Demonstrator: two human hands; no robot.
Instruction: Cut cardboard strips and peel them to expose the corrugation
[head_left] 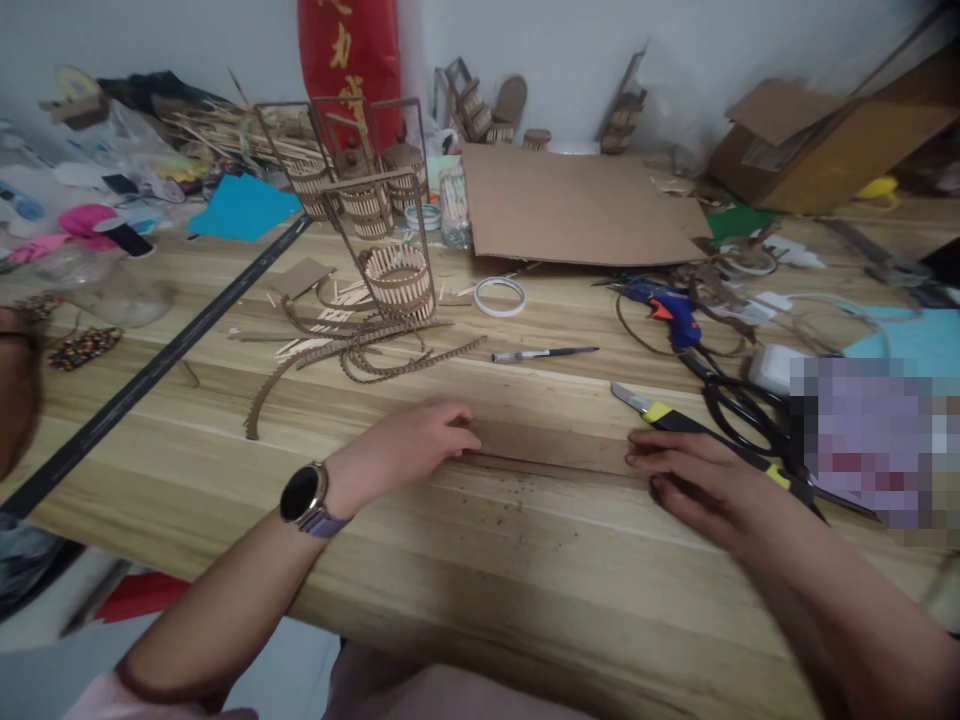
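Note:
A flat brown cardboard strip lies lengthwise between my two hands, close to the wooden tabletop. My left hand, with a watch on its wrist, pinches the strip's left end between thumb and fingers. At the other end, my right hand grips the strip, its thumb below and fingers above. Dark crumbs are scattered on the wood just in front of the strip. Right beside my right hand lies a utility knife with its blade out. Beyond the strip is a pen.
Black scissors and a blue glue gun lie on the right. Corrugated strips and a small stick bucket are at centre left. Behind stand a tape roll and a cardboard sheet. Another person's arm shows far left.

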